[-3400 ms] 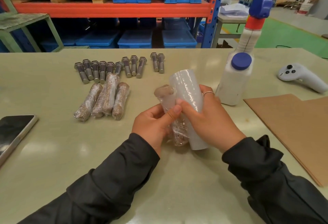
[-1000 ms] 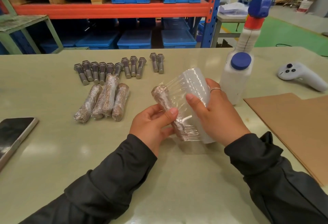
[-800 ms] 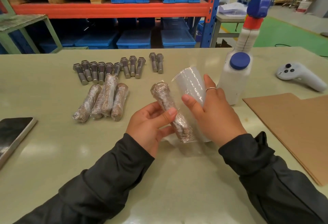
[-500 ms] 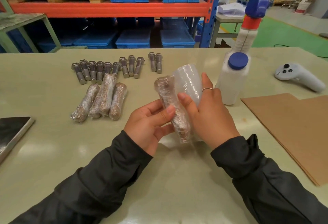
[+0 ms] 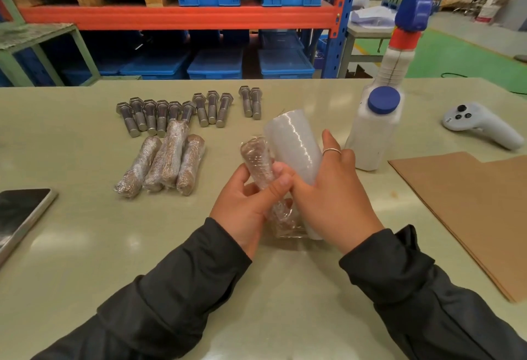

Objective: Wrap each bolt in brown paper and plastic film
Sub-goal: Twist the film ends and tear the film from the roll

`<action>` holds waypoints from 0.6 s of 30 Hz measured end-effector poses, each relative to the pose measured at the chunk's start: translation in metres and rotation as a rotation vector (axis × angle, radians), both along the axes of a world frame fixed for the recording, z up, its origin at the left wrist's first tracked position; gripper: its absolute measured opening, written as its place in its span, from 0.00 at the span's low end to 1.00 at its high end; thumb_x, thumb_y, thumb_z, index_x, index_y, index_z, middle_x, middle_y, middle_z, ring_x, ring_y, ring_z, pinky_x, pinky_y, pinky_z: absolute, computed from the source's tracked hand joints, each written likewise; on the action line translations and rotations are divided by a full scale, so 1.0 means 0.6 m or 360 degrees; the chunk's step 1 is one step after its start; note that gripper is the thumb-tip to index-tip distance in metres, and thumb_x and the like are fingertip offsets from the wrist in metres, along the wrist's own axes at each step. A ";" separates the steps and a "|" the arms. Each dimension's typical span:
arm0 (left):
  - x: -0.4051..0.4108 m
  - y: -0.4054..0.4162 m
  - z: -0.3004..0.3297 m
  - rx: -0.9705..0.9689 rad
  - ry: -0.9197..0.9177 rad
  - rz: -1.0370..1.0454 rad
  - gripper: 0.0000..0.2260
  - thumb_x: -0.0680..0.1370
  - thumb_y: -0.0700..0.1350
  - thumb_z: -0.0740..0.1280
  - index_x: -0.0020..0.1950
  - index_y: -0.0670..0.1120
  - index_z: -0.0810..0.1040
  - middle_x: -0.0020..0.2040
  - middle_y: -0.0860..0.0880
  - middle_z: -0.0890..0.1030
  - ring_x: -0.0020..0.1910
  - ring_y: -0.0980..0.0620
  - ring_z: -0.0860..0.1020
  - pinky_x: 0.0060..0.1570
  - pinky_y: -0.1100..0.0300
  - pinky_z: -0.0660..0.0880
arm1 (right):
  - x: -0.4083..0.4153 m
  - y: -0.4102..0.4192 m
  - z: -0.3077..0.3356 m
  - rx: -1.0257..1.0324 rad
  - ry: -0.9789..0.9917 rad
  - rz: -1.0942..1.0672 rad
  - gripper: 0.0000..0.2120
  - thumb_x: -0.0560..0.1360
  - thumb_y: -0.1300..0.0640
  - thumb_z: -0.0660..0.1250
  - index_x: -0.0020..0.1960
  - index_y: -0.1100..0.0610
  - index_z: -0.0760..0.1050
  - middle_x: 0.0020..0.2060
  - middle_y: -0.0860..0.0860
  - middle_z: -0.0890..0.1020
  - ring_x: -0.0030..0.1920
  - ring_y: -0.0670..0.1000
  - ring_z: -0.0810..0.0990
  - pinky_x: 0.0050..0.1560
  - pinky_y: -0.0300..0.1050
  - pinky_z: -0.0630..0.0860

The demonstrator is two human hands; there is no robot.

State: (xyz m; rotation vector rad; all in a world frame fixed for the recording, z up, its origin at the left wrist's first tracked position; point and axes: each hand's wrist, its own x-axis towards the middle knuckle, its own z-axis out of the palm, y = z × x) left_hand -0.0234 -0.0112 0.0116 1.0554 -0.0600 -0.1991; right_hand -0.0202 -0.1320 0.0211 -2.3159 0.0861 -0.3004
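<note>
My left hand (image 5: 242, 205) grips a bolt wrapped in brown paper (image 5: 258, 160), tilted with its head up, clear film clinging around it. My right hand (image 5: 330, 200) holds the roll of plastic film (image 5: 293, 148) pressed against the bolt's right side, thumb touching the bolt. Film bunches loosely below the bolt near the table. Several bare steel bolts (image 5: 176, 111) lie in a row at the back. Several finished wrapped bolts (image 5: 165, 163) lie in front of them.
Brown paper sheets (image 5: 467, 208) lie at the right. A white bottle with a blue cap (image 5: 376, 128) stands just right of the roll, a taller bottle behind it. A white controller (image 5: 479, 124) sits far right, a phone (image 5: 20, 214) at the left edge.
The roll swung away from the bolt, stretching film out, then came back against it. The bolt has turned in my left hand and is now more covered in film.
</note>
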 end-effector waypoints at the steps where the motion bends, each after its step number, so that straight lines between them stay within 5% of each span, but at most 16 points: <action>1: 0.001 0.001 -0.002 0.0013 0.0000 0.0044 0.19 0.60 0.41 0.70 0.51 0.45 0.77 0.38 0.46 0.82 0.34 0.51 0.80 0.33 0.60 0.79 | 0.001 0.000 0.001 0.0008 0.0017 0.0008 0.46 0.67 0.32 0.63 0.76 0.51 0.48 0.59 0.49 0.62 0.61 0.52 0.69 0.53 0.40 0.69; 4: 0.006 0.007 -0.007 0.0053 -0.0008 0.0096 0.21 0.57 0.40 0.72 0.49 0.41 0.78 0.35 0.45 0.82 0.32 0.50 0.80 0.35 0.58 0.79 | 0.006 -0.004 0.005 0.0119 0.0090 0.0070 0.39 0.62 0.30 0.63 0.67 0.47 0.61 0.47 0.40 0.62 0.49 0.44 0.72 0.42 0.34 0.67; 7: 0.007 0.011 -0.008 0.0155 0.0056 0.0150 0.34 0.51 0.45 0.75 0.55 0.38 0.76 0.42 0.42 0.82 0.39 0.47 0.81 0.45 0.53 0.79 | 0.009 -0.008 0.005 0.0241 0.0144 0.0166 0.29 0.63 0.32 0.65 0.58 0.43 0.60 0.47 0.39 0.64 0.42 0.37 0.70 0.36 0.29 0.64; 10: 0.008 0.017 -0.007 0.0152 0.0037 0.0093 0.25 0.52 0.45 0.74 0.47 0.42 0.78 0.37 0.47 0.84 0.37 0.51 0.83 0.37 0.59 0.80 | 0.010 -0.017 0.008 0.0365 0.0177 0.0279 0.26 0.67 0.37 0.67 0.57 0.45 0.60 0.46 0.40 0.74 0.39 0.34 0.74 0.32 0.27 0.69; 12: 0.009 0.021 -0.006 0.0131 0.0038 0.0041 0.22 0.56 0.43 0.73 0.49 0.43 0.78 0.38 0.47 0.84 0.37 0.52 0.83 0.36 0.60 0.79 | 0.008 -0.024 0.014 0.0504 0.0242 0.0343 0.26 0.68 0.40 0.68 0.60 0.47 0.62 0.45 0.38 0.75 0.40 0.34 0.76 0.36 0.26 0.72; 16: 0.008 0.027 -0.005 0.0165 0.0051 -0.0020 0.21 0.59 0.46 0.73 0.52 0.46 0.79 0.41 0.46 0.84 0.39 0.50 0.82 0.42 0.56 0.79 | 0.006 -0.035 0.019 0.0686 0.0349 0.0380 0.33 0.67 0.44 0.71 0.68 0.49 0.63 0.49 0.44 0.79 0.47 0.44 0.81 0.50 0.42 0.77; 18: 0.007 0.028 -0.004 0.0155 0.0067 0.0002 0.18 0.60 0.44 0.72 0.50 0.45 0.79 0.37 0.47 0.83 0.35 0.51 0.82 0.35 0.59 0.78 | 0.004 -0.033 0.020 0.0680 0.0305 0.0351 0.33 0.65 0.45 0.73 0.66 0.49 0.66 0.49 0.44 0.80 0.47 0.43 0.81 0.50 0.43 0.78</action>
